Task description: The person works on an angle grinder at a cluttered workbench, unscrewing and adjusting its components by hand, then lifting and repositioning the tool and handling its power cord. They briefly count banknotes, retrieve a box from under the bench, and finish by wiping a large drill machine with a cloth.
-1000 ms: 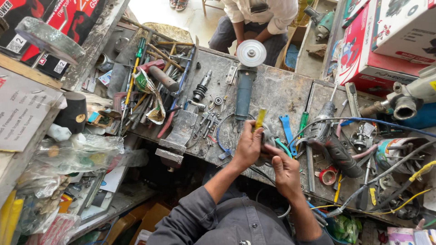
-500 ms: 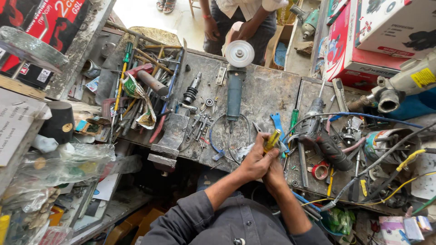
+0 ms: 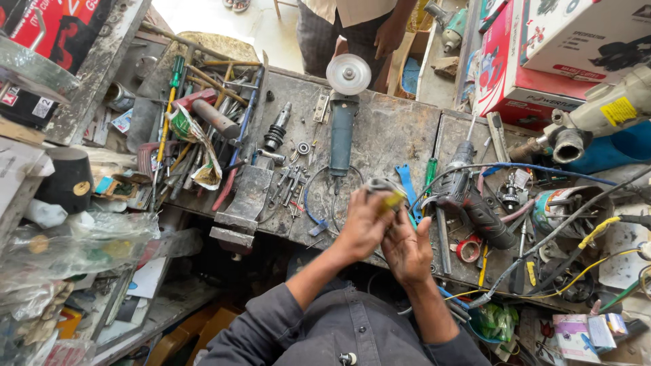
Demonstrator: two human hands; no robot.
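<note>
My left hand (image 3: 365,222) grips a small grey metal part together with a yellow-handled tool (image 3: 390,200) above the near edge of the metal workbench (image 3: 397,132). My right hand (image 3: 409,252) is pressed against the left hand from below and cups the same bundle; what its fingers hold is hidden. An angle grinder (image 3: 342,122) with a white disc lies just beyond the hands, its cord looping toward them. A grey drill (image 3: 461,177) lies to the right.
A bench vise (image 3: 244,203) sits at the left near edge. Screwdrivers, pliers and rods are piled at the left (image 3: 196,129). Another person (image 3: 352,27) stands across the bench. Boxes (image 3: 542,61), cables and a red tape roll (image 3: 468,249) crowd the right.
My hands came together and pulled back toward my body. The yellow-handled tool, earlier held upright over the bench, now sits low between both hands with a grey part.
</note>
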